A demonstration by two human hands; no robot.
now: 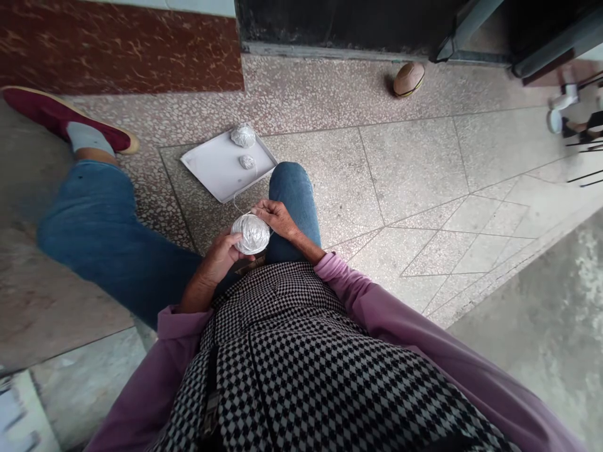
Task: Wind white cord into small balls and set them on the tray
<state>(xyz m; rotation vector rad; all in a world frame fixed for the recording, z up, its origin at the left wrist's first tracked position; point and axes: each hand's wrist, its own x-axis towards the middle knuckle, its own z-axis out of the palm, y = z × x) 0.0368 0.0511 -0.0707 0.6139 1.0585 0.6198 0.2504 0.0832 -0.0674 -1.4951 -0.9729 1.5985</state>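
Note:
My left hand (217,257) cups a white ball of thread (251,233) from below, fingers curled around it, above my lap. My right hand (277,215) rests against the ball's upper right side, fingers pinched on a thin strand (237,204) that leads from the ball toward the floor. On the terrazzo floor ahead lies a flat white board (217,172) carrying two smaller white thread balls, a larger one (243,135) and a smaller one (247,162).
I sit with legs in blue jeans (103,232) stretched out; a dark red shoe (61,116) is at upper left. A brown ball (409,79) lies by the dark doorway threshold. A red marble wall base (117,47) runs behind. Thin rods (584,144) stand at right.

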